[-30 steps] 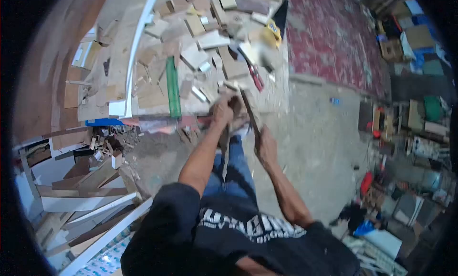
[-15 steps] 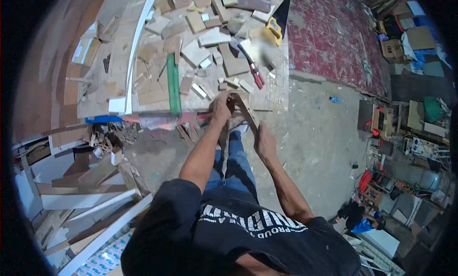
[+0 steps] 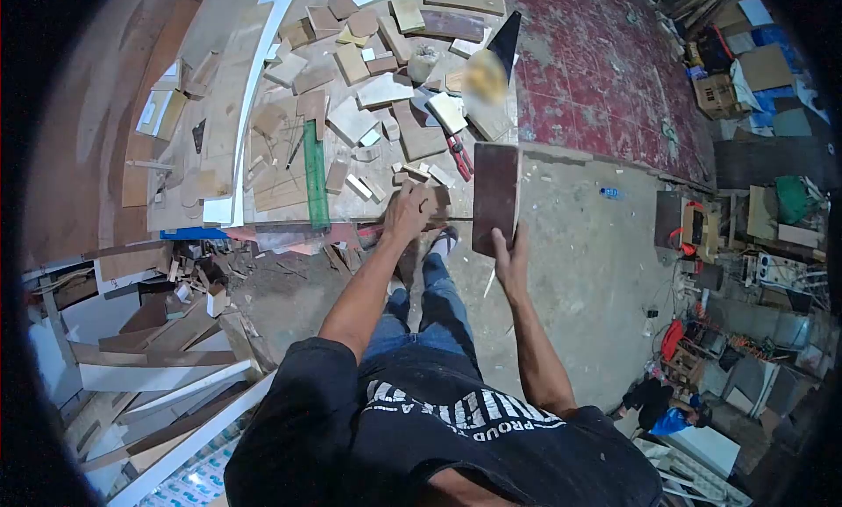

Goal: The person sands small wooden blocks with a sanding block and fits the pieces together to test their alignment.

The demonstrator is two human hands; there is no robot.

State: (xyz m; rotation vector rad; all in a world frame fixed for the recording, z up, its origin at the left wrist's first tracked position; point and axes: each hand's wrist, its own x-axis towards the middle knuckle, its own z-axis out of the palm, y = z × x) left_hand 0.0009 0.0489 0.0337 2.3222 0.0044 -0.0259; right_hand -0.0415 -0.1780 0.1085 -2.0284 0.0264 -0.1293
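Note:
A dark brown rectangular board (image 3: 496,196) is gripped at its lower right edge by my right hand (image 3: 511,260), off the right end of the workbench. My left hand (image 3: 408,212) is at the bench's front edge, its fingers bent over small wood pieces; what they hold, if anything, is hidden. Several wood offcuts (image 3: 425,139) lie on the plywood bench top (image 3: 360,207). Red-handled pliers (image 3: 460,158) rest just left of the board. Further back is a saw (image 3: 503,44) with a black blade. A green ruler (image 3: 316,174) lies left of my left hand.
Scrap boards (image 3: 158,367) are piled at the lower left. A worn red surface (image 3: 596,77) extends behind on the right. Tools and clutter line the far right, where a person (image 3: 653,403) is partly visible low down. A blue bottle (image 3: 610,193) lies on the concrete floor.
The board was edge-on between both hands; now it shows its broad face, farther right, in my right hand only. My left hand has come away from it and is at the bench edge.

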